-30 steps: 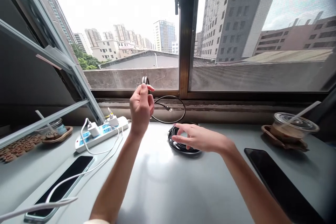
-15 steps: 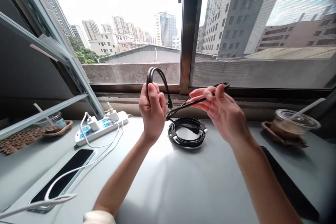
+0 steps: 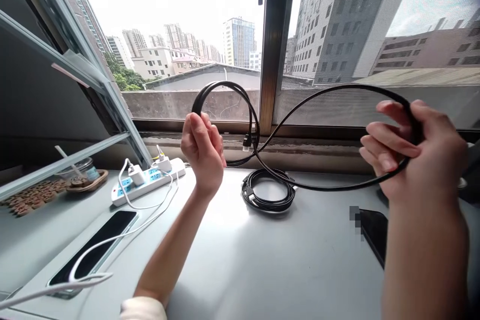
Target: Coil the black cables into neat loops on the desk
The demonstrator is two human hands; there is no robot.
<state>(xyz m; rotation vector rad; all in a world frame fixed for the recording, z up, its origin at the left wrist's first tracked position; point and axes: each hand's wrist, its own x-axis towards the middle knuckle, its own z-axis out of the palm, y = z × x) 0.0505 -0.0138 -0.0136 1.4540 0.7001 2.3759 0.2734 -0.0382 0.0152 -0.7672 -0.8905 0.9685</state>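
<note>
Raised above the table, my left hand [image 3: 203, 152] is closed around a bundle of loops of a black cable [image 3: 225, 85]. A connector [image 3: 246, 141] of it hangs down just right of that hand. A long loop of the same cable stretches to the right, where my right hand [image 3: 416, 145] grips it with curled fingers. Below and between the hands, a second black cable [image 3: 269, 205] lies coiled on the table, with light-tipped connectors on the coil.
On the left of the table [image 3: 262, 270] are a white power strip [image 3: 146, 185] with plugs, white cords and a phone [image 3: 95, 245]. A cup [image 3: 86, 170] sits farther left. A dark flat object [image 3: 375, 232] lies beside my right forearm.
My right hand has moved far to the right, drawing out a wide loop of cable, and its fingers have curled around it. My left hand has shifted slightly left, still gripping the bundle.
</note>
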